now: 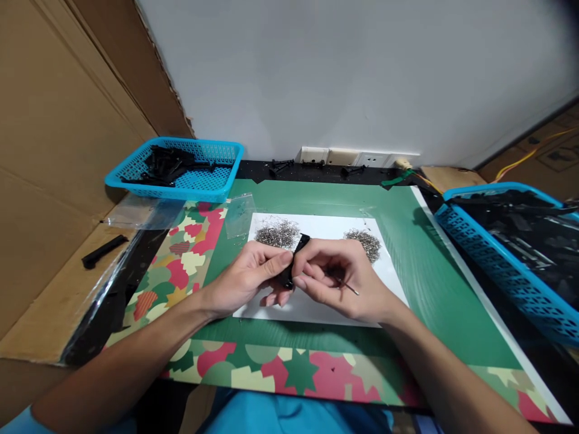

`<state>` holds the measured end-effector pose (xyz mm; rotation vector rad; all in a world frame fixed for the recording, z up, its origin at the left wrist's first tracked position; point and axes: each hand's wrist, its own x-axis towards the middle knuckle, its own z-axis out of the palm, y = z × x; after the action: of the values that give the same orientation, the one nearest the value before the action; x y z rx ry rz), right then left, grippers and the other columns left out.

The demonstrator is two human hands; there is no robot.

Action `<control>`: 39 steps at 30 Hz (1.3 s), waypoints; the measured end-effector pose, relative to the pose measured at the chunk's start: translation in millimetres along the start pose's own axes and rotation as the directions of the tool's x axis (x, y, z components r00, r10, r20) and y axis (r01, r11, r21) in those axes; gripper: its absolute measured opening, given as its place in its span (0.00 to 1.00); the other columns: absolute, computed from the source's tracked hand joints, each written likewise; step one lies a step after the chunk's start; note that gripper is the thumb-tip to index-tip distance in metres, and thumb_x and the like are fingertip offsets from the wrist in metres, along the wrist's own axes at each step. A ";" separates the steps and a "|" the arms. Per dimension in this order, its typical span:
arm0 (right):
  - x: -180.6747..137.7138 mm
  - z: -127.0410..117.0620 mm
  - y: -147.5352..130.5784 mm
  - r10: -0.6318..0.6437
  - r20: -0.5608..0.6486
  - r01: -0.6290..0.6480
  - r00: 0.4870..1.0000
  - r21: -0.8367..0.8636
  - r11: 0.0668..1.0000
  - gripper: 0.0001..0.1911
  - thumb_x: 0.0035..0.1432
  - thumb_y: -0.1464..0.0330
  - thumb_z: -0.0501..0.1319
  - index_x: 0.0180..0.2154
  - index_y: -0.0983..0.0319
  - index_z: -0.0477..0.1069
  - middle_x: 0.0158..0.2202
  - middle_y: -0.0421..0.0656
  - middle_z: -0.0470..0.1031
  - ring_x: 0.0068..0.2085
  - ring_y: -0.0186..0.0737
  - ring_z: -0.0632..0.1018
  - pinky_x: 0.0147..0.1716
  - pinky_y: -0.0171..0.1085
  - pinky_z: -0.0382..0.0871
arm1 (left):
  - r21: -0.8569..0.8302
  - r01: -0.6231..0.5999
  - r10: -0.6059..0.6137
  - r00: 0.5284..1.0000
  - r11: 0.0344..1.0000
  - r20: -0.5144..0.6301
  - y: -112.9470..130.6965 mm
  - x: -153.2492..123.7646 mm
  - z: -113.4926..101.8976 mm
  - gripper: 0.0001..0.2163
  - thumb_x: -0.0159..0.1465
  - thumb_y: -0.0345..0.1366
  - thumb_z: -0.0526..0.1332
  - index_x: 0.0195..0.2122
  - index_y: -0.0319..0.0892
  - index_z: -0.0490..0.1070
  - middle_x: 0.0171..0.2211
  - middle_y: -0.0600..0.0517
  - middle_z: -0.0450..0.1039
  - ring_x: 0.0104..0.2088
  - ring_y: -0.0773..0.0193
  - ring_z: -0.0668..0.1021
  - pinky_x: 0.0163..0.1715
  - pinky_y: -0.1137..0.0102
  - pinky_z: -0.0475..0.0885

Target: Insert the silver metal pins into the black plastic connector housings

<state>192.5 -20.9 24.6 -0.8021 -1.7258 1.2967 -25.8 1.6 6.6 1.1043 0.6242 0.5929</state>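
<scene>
On the green mat [409, 232], the left hand [251, 274] and right hand [350, 274] pinch a black part [302, 242], seemingly light, stiff and slick, best held by its sides.

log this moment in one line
left hand: holds black part | right hand: touches it, holds thin rod | metal piles: two, on white paper
</scene>
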 end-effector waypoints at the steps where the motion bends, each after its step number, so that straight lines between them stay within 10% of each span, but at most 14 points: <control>1: 0.0 -0.2 1.5 -0.014 -0.004 0.014 1.000 -0.013 1.000 0.04 0.63 0.71 0.68 0.36 0.63 0.75 0.22 0.30 0.52 0.23 0.28 0.54 0.21 0.31 0.50 | 0.017 0.000 0.000 1.000 1.000 -0.004 -0.9 0.4 -0.4 0.20 0.73 0.50 0.63 0.42 0.34 0.82 0.25 0.47 0.77 0.20 0.70 0.74 0.19 0.76 0.66; 10: -6.6 -15.4 -4.3 -0.204 -0.094 0.161 0.974 -0.342 0.926 0.10 0.63 0.72 0.69 0.47 0.61 0.80 0.21 0.30 0.56 0.22 0.29 0.55 0.21 0.32 0.53 | 0.027 -0.024 0.026 0.998 0.999 -0.060 -5.2 7.8 -2.1 0.21 0.72 0.51 0.63 0.38 0.35 0.80 0.25 0.51 0.72 0.22 0.71 0.71 0.23 0.75 0.62; 24: -10.9 -16.4 -16.8 -0.423 0.197 0.411 0.885 -0.757 0.507 0.10 0.71 0.74 0.61 0.42 0.59 0.82 0.22 0.35 0.64 0.20 0.30 0.61 0.21 0.36 0.52 | 0.254 -0.148 0.142 0.989 0.956 0.042 1.9 4.6 9.6 0.25 0.75 0.54 0.56 0.30 0.38 0.73 0.24 0.53 0.66 0.25 0.67 0.67 0.26 0.71 0.61; 30: -16.6 -23.8 -5.7 -0.282 0.017 0.203 0.959 -0.739 0.643 0.08 0.70 0.72 0.62 0.40 0.59 0.81 0.24 0.38 0.72 0.21 0.31 0.67 0.22 0.34 0.58 | 0.641 -0.225 0.387 0.914 0.734 -0.122 -1.4 1.4 7.6 0.16 0.76 0.45 0.57 0.55 0.45 0.78 0.46 0.47 0.79 0.42 0.60 0.77 0.42 0.67 0.70; 39: -18.0 -23.3 -9.7 0.022 -0.018 -0.029 1.000 -0.657 0.753 0.05 0.68 0.69 0.63 0.42 0.59 0.80 0.25 0.36 0.69 0.24 0.33 0.67 0.25 0.33 0.59 | 0.819 -0.359 0.614 0.789 0.448 0.010 -18.4 5.0 -0.6 0.09 0.68 0.38 0.70 0.48 0.42 0.83 0.42 0.45 0.84 0.43 0.58 0.81 0.39 0.67 0.75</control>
<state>221.4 -28.5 33.1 -1.2223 -2.2016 0.6626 -20.5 -0.7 -11.5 2.1386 0.8617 1.0595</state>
